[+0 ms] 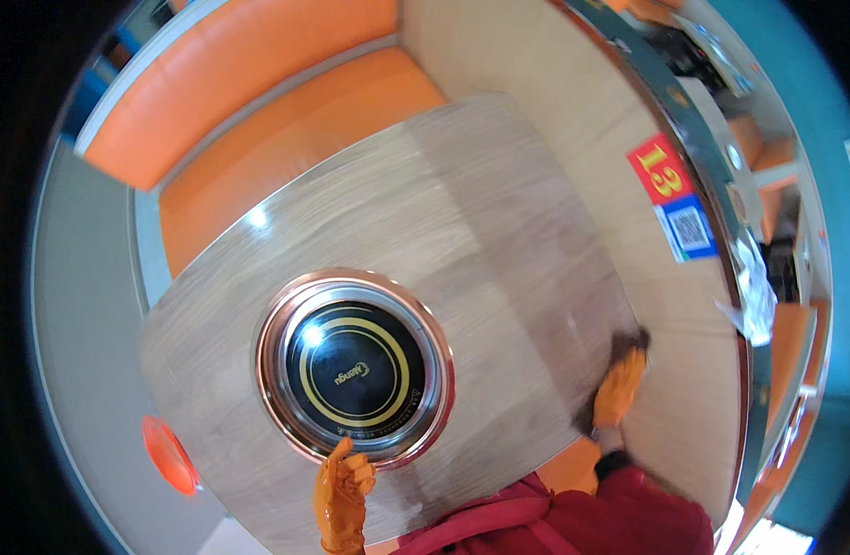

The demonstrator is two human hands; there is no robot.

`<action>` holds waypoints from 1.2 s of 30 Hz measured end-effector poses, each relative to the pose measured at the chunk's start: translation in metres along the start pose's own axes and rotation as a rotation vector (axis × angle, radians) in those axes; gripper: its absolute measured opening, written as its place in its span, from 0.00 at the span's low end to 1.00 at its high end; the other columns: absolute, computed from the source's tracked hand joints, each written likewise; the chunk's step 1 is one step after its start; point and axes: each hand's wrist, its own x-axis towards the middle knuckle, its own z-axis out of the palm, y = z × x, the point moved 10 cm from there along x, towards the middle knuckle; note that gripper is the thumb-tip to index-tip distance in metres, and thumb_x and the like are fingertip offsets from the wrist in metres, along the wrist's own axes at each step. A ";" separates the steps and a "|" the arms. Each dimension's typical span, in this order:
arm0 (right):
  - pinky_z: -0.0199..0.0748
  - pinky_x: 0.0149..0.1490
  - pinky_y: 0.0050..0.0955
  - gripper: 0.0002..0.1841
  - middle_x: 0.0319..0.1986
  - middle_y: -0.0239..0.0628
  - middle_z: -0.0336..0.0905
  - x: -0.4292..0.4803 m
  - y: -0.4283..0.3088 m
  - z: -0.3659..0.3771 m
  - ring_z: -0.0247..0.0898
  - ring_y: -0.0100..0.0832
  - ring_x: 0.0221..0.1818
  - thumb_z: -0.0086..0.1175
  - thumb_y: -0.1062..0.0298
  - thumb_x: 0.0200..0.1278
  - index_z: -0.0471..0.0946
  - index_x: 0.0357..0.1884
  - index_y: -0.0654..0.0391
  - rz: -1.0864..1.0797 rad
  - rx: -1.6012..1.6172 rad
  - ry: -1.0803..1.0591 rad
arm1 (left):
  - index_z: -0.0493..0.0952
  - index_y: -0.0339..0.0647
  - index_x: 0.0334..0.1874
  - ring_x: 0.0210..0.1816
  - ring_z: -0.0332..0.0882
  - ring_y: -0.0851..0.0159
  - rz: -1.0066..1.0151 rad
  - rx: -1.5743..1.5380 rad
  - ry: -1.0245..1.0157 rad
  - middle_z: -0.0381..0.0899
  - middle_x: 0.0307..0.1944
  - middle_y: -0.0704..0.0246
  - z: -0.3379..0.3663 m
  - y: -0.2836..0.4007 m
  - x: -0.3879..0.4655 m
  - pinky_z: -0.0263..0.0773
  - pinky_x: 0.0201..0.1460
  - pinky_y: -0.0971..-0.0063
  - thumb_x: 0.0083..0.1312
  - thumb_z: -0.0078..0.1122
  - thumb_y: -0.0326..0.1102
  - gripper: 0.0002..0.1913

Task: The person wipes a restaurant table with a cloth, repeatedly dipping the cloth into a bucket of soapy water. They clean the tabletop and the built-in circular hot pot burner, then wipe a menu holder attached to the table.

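Note:
My right hand (618,390), in an orange rubber glove, lies over a dark cloth (629,340) at the table's right edge, by the wooden partition. The cloth shows past the fingertips and beside the wrist. My left hand (343,496), gloved alike, is at the near rim of a round induction cooker (355,368) set into the wood-grain table (494,277). Its index finger points out and the other fingers are bent, with nothing seen in them. The cooker has a black glass top with yellow rings, inside a steel well and a copper-coloured rim.
An orange padded bench (293,149) runs along the far side. The wooden partition (668,312) at the right bears a red number sign (661,168) and a blue printed-code sticker (687,227). Crumpled white plastic (754,295) hangs over its top. A red-orange bin (169,456) stands left.

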 end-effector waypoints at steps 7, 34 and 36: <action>0.45 0.89 0.51 0.31 0.82 0.61 0.58 0.084 -0.099 0.020 0.51 0.58 0.86 0.43 0.58 0.88 0.63 0.83 0.67 -0.118 0.055 -0.094 | 0.72 0.29 0.77 0.42 0.83 0.63 -0.149 -0.059 0.133 0.87 0.51 0.57 0.001 -0.022 0.007 0.78 0.42 0.76 0.86 0.54 0.47 0.29; 0.79 0.71 0.48 0.22 0.72 0.54 0.74 0.397 -0.359 0.110 0.78 0.56 0.68 0.55 0.69 0.76 0.77 0.69 0.60 -0.682 0.018 -0.052 | 0.74 0.30 0.76 0.56 0.84 0.62 0.019 -0.121 0.128 0.86 0.58 0.61 -0.011 -0.021 -0.011 0.78 0.58 0.73 0.86 0.52 0.48 0.28; 0.82 0.65 0.50 0.25 0.72 0.57 0.71 0.384 -0.261 0.147 0.79 0.56 0.63 0.54 0.69 0.76 0.75 0.73 0.60 -0.587 -0.223 -0.275 | 0.75 0.30 0.76 0.54 0.83 0.62 0.000 -0.162 0.064 0.86 0.58 0.60 0.000 -0.022 -0.003 0.77 0.57 0.73 0.87 0.52 0.47 0.28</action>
